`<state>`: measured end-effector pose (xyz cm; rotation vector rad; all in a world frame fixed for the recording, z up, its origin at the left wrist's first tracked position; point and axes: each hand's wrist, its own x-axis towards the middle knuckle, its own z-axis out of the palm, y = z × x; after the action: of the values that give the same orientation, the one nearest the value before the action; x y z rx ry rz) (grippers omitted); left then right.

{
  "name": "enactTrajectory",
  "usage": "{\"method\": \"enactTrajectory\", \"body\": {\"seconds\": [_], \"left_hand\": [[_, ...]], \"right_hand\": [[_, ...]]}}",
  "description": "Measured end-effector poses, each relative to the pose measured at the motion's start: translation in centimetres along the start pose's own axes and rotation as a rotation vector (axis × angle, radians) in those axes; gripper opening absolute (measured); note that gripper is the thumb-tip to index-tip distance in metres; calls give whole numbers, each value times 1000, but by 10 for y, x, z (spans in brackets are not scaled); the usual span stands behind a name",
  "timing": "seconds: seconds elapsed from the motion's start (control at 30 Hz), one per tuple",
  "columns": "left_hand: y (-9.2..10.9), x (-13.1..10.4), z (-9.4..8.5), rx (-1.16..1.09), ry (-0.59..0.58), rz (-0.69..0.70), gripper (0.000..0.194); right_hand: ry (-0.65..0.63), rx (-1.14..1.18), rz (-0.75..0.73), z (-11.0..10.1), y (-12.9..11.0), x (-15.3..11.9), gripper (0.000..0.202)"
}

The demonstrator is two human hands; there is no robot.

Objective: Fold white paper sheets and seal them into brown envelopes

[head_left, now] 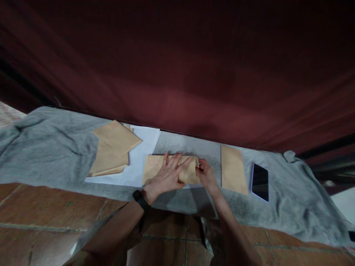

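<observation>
Pressing left hand (168, 171) flat, right hand (205, 173) pinching envelope edge (198, 170)

A black wristband (141, 200) circles the left wrist, just behind the left hand (168, 173); it has a thicker, blocky part on one edge; both forearms are bare; below the wristband, greyish clothing (95, 229) shows over the legs, its details blurred and dim.

A long surface draped in gray cloth (72, 144) bears white paper (141, 147), a loose pile of tan envelopes (112, 147), the envelope under the hands (155, 171), another tan envelope (233, 170) and a phone (260, 181).
</observation>
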<state>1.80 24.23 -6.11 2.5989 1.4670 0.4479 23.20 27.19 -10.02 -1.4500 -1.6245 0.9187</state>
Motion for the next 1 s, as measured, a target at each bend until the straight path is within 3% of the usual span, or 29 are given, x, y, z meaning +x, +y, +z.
{"method": "enactTrajectory", "body": {"seconds": [0.13, 0.27, 0.47, 0.57, 0.7, 0.87, 1.0], "left_hand": [[-1, 1, 4, 8, 7, -4, 110], [-1, 1, 6, 26, 43, 18, 109], [0, 3, 3, 58, 45, 12, 104], [2, 3, 1, 67, 39, 36, 103], [6, 3, -1, 65, 31, 79, 101], [2, 3, -4, 80, 30, 86, 107], [-5, 2, -6, 72, 3, 64, 113]], "right_hand": [[153, -332, -79, -4, -9, -6, 22], [70, -491, -199, -3, -17, -10, 23], [41, -123, -127, 3, -15, -9, 31], [-62, 84, -48, 2, -14, -8, 22], [-205, 233, -26, -2, -16, -5, 25], [-235, 488, 60, -12, -27, -5, 33], [-231, 699, 229, -22, -31, -6, 40]]}}
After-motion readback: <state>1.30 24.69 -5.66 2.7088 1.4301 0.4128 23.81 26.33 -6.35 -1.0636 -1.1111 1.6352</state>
